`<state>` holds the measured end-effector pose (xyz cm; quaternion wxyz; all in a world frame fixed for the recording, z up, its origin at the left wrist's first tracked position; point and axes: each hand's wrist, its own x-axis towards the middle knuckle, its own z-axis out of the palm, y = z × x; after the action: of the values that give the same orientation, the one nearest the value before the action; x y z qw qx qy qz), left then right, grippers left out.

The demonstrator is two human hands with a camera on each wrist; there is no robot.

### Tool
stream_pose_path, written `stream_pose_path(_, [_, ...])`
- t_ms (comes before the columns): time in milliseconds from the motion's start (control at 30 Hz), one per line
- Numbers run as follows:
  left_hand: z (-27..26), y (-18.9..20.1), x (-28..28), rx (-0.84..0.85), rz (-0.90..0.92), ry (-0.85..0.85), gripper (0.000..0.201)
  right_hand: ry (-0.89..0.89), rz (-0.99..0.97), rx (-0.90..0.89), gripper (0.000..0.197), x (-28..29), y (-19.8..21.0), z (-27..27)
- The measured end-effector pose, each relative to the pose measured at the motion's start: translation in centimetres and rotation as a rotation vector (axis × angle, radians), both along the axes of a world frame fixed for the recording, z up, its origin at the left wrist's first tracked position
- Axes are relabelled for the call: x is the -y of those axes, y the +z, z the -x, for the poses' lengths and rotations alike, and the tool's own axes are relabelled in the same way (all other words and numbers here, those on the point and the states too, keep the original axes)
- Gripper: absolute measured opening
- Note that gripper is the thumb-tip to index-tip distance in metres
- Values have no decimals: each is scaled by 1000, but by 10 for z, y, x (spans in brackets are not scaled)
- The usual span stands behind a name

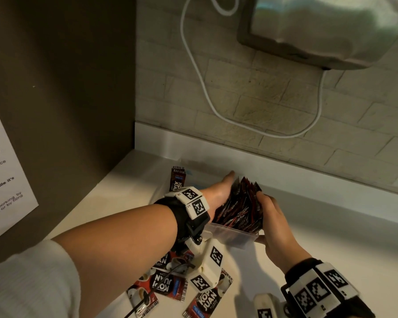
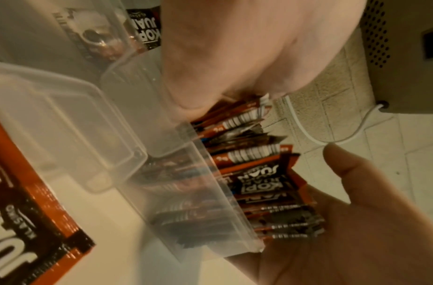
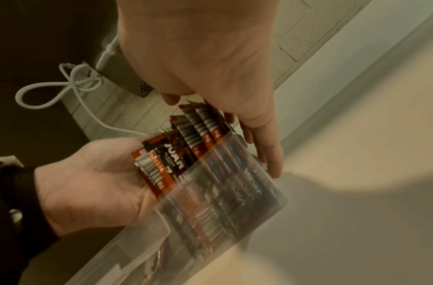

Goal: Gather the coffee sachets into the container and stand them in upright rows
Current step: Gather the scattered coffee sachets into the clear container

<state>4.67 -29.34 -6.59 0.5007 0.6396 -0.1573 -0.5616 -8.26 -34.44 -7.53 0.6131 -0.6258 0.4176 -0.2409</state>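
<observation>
The coffee sachets [image 1: 239,210] are packed upright in a clear plastic container [image 1: 234,237] that stands on the white surface [image 1: 331,237] near the back wall. Their upper ends stick out above the rim, fanned and a little tilted. The bundle is pressed from both sides. The left hand [image 1: 218,193] is laid flat against the left side of the sachets, with the fingers straight and apart, so this grip is not closed around anything. The right hand [image 1: 271,216] is placed against the right side of the bundle and of the container wall; in the right wrist view its fingers [image 3: 271,154] are seen stretched down along the end of the container, also not curled.

More loose sachets [image 1: 166,285] are lying flat on the surface in front of the container, under the left forearm. One sachet [image 1: 178,177] is seen behind the left wrist. A white cable [image 1: 205,88] hangs on the brick wall.
</observation>
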Motion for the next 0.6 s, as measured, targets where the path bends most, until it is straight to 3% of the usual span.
stream_pose_path(200, [11,4,2,98,-9,-57,82,-9,-4,10,39,1,-1,-1])
stream_pose_path(600, [-4,7,-6,31,-48,54,86,-14,-5,-22,39,6,-1,3])
